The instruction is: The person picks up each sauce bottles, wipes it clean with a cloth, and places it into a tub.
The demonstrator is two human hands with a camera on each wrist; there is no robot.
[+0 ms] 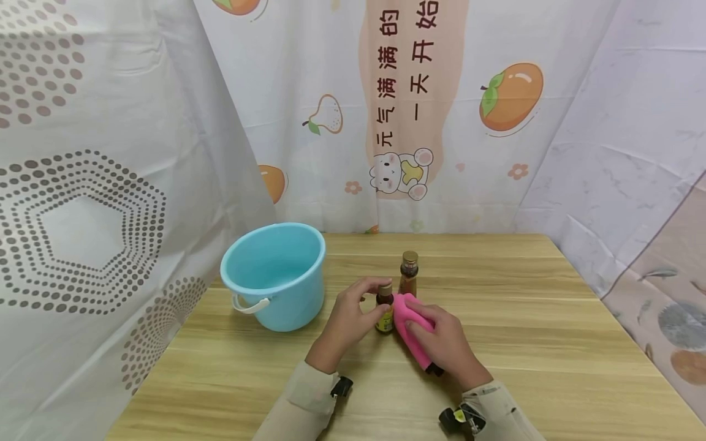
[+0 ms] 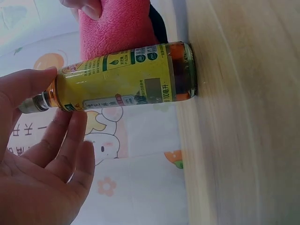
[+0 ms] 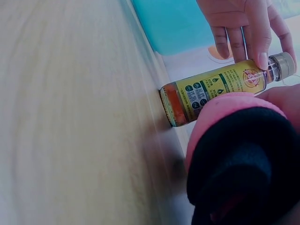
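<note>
Two bottles, one bucket and one pink plush item are on the wooden table [image 1: 524, 318], with two hands at work among them. The person's left hand [image 1: 355, 312] is partly spread, thumb and fingers curved about the neck of the small bottle [image 2: 117, 77] and pinching it just below the cap, while the lower fingers bend loosely clear of the glass. The right hand [image 1: 444, 343] is closed further, gripping the pink plush item [image 2: 119, 33] from above, with its thumb laid along the fabric.

The small bottle stands upright on the table, tucked between the two hands. It carries a yellow label with green marks and dark lettering (one printed line ends in "100毫升"), and an amber-red tint shows through the glass near its base. The pink plush item looks soft and fuzzy, with a black end turned toward the person.

With the small bottle as the centre of the dial and 12 o'clock pointing away from the person, the pink plush item lies at 4 o'clock, just beside it. The taller bottle [image 1: 409, 275], gold-capped and partly hidden, stands near at 1 o'clock. The light-blue bucket [image 1: 303, 300], its white handle hanging down, sits well apart at 10 o'clock.
</note>
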